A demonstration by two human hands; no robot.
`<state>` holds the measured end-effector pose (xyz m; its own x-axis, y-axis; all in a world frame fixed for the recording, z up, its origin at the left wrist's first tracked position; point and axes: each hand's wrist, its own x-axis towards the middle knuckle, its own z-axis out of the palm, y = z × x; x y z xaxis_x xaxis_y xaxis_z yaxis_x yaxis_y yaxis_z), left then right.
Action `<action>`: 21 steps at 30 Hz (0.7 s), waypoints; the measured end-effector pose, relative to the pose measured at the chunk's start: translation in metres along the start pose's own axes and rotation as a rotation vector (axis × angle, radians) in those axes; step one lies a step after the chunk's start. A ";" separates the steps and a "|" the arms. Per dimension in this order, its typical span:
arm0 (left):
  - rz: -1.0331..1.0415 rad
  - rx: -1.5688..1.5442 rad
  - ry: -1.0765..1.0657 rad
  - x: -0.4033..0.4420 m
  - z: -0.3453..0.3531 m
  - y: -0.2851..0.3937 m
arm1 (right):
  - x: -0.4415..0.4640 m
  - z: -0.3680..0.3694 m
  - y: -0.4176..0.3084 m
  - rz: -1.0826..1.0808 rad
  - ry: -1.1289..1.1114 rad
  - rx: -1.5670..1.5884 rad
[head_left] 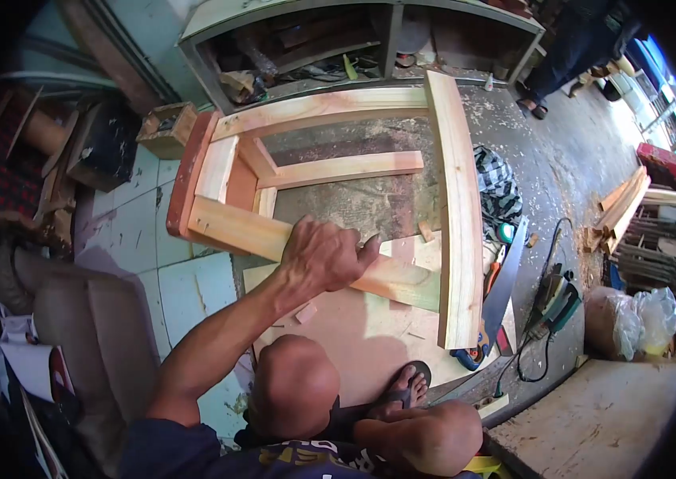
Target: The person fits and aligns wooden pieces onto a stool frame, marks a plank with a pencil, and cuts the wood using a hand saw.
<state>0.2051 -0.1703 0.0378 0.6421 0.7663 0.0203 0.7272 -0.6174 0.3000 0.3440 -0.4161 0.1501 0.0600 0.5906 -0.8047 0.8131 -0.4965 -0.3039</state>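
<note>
My left hand [324, 254] is closed around the near leg [246, 227] of a pale wooden stool frame lying on its side. The stool's reddish-brown seat [191, 174] stands on edge at the left, with its legs reaching to the right. Across the leg ends on the right is a loose-looking wooden board [456, 211]; whether it is fastened I cannot tell. A hand saw [506, 279] with a blue handle lies just right of the board. My right hand does not show.
A plywood sheet [338, 355] lies under the frame. A green corded power tool [555, 303] and its cable are on the floor at the right. Behind stands a metal-framed shelf [392, 48]. A small wooden box [166, 132] sits at left; a person's leg [561, 60] shows far right.
</note>
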 end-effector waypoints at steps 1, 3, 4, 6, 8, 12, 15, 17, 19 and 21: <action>-0.025 -0.018 0.001 0.000 -0.003 0.002 | 0.003 0.002 0.001 -0.019 -0.007 0.013; -0.066 -0.034 -0.074 0.001 -0.008 0.004 | 0.008 0.004 0.004 -0.043 -0.028 0.044; -0.042 -0.057 -0.101 0.001 -0.010 0.004 | 0.008 0.006 0.006 -0.045 -0.042 0.061; -0.088 -0.072 -0.176 0.006 -0.011 0.003 | 0.012 0.004 0.011 -0.032 -0.042 0.119; -0.062 -0.070 -0.168 0.005 -0.012 0.003 | 0.013 0.004 0.018 -0.013 -0.028 0.197; 0.018 -0.081 -0.046 0.006 -0.007 -0.001 | 0.014 0.051 0.044 0.090 0.098 0.427; -0.002 0.059 -0.223 0.000 -0.003 -0.010 | 0.011 0.132 0.068 0.252 0.300 0.623; -0.039 0.111 -0.131 0.001 -0.002 -0.001 | 0.010 0.205 0.084 0.436 0.472 0.763; 0.015 0.126 -0.132 -0.001 0.004 -0.012 | 0.009 0.272 0.091 0.614 0.621 0.891; 0.045 0.050 -0.153 0.003 -0.003 0.005 | 0.007 0.327 0.094 0.786 0.745 0.997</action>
<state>0.2100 -0.1705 0.0426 0.7009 0.7041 -0.1136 0.7056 -0.6613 0.2546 0.2312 -0.6669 -0.0507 0.8166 -0.0017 -0.5771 -0.2768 -0.8786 -0.3891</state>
